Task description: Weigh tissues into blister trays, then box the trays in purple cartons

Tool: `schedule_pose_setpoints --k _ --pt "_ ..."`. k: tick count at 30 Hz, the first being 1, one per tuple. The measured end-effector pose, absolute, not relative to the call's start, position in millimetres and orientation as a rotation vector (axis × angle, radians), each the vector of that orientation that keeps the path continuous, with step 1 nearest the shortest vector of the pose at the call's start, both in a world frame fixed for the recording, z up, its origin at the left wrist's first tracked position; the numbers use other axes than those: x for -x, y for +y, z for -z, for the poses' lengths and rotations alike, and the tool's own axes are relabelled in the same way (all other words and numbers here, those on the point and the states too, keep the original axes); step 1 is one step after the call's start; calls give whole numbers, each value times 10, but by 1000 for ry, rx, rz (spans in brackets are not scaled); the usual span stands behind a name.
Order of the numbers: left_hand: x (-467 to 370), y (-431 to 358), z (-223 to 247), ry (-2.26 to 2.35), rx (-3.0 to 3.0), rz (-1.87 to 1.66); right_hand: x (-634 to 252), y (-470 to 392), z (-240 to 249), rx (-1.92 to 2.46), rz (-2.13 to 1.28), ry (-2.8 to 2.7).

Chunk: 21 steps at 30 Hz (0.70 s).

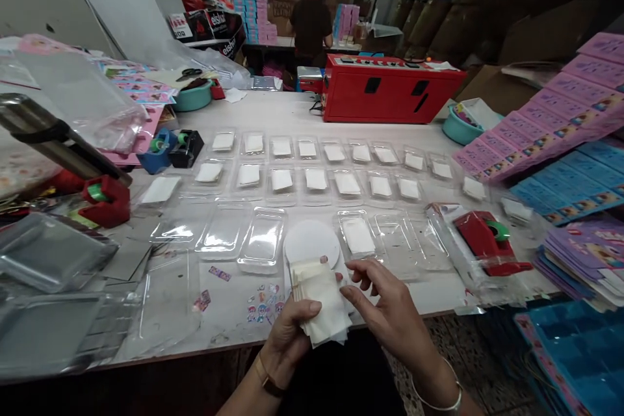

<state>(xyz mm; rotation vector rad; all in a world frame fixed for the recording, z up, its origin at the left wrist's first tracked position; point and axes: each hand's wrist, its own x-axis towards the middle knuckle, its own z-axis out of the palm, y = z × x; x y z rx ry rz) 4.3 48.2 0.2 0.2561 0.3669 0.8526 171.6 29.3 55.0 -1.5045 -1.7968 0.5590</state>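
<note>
My left hand (pixel 294 328) grips a stack of thin off-white sheets (pixel 322 302) at the table's front edge, thumb on top and fingers behind. Just right of the stack is my right hand (pixel 383 299), its thumb and forefinger apart and nothing visible between them. Behind the stack lies a round white disc (pixel 312 242). To its right, a clear plastic tray (pixel 342 224) holds white sheets (pixel 358 236). Left of the disc, clear trays (pixel 262 238) hold no sheets. Farther back, two rows of small clear trays each carry a white pad (pixel 281 179).
Red tape dispensers stand left (pixel 110 205) and right (pixel 480 244). A red machine (pixel 390 91) sits at the back. Pink boxes (pixel 541 110) are stacked at the right, a metal bottle (pixel 53 136) leans in at the left. A person (pixel 312 19) is in the background.
</note>
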Motion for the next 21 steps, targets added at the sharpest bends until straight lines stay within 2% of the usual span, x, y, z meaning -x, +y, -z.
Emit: schedule_pose_setpoints --k 12,17,21 --pt "73 410 -18 311 -195 -816 -1497 482 -642 1328 -549 -2256" --pt "90 440 0 337 -121 -834 -1507 399 -618 1194 -239 -2131" --pt "88 497 -11 433 -119 -879 -1513 289 -667 1054 -223 -2374"
